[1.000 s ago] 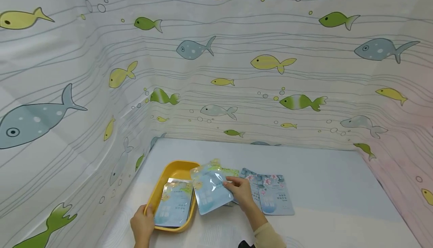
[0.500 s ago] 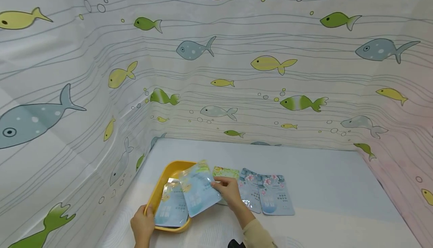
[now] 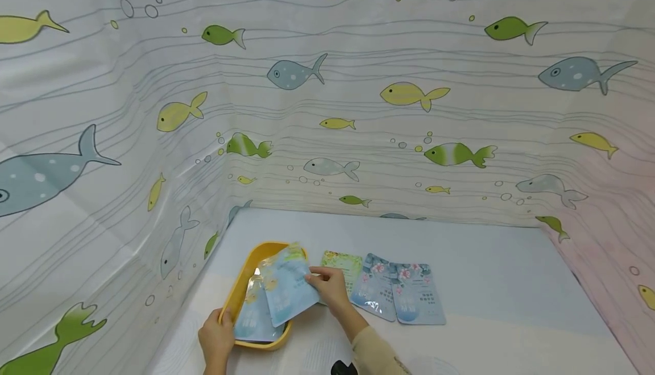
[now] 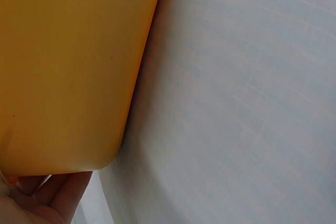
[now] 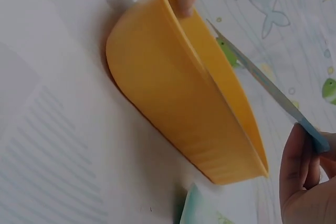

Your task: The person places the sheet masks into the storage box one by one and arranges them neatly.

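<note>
- Fish-printed backdrop [image 3: 338, 99] behind, pale table [image 3: 501, 290] below, and it's busy at the left!
- Left hand [image 3: 216, 338] first: it grips the rim of the yellow basket [image 3: 262, 251], where another pale-blue packet [image 3: 252, 315] lies.
- Now the action: a tilted blue packet [image 3: 289, 290] hangs over the basket's right side, being laid in, I'd judge; the next move calls for a steady pinch and a flatter angle.
- Right hand [image 3: 330, 290] pinches its right edge, thumb against fingers, most of the packet left of the fingertips.
- Farther right: green packet [image 3: 348, 266], then two flowered packets [image 3: 419, 298].
</note>
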Tool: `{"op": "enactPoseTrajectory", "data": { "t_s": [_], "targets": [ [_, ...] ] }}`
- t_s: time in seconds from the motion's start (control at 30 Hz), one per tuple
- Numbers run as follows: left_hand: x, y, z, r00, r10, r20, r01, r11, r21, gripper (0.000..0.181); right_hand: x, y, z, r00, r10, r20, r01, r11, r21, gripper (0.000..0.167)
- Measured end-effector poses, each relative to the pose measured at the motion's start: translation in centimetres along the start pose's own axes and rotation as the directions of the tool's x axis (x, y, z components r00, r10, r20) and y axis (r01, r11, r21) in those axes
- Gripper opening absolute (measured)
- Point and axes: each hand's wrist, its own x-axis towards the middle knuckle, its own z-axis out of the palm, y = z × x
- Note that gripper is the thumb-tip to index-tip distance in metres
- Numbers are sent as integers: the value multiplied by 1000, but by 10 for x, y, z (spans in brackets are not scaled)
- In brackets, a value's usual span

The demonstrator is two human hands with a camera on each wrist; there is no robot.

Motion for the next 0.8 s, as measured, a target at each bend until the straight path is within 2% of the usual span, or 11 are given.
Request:
{"op": "enactPoseTrajectory", "data": {
  "t_s": [0.17,0.3,0.5,0.67,0.8],
  "targets": [
    [0,1,0,1000,5,-6,-5,1000,-1,23,-1,0,13,1000,20,-11,-20,1000,-15,21],
    [-1,0,-1,999,31,-17,-31,1000,0,21,-3,0,20,999,33,-18,-33,999,-25,21],
    [-1,0,-1,999,45,-20,-45,999,-1,19,-3,4,29,999,28,-36,-30,999,-39,21],
    [0,0,-1,999,43,-6,-43,999,2,20,-4,7,38,997,11,-73,-14,999,-46,19],
    [0,1,-2,999,38,3,-38,999,6,21,-7,8,49,993,-30,-117,19,995,-99,18]
  ]
}}
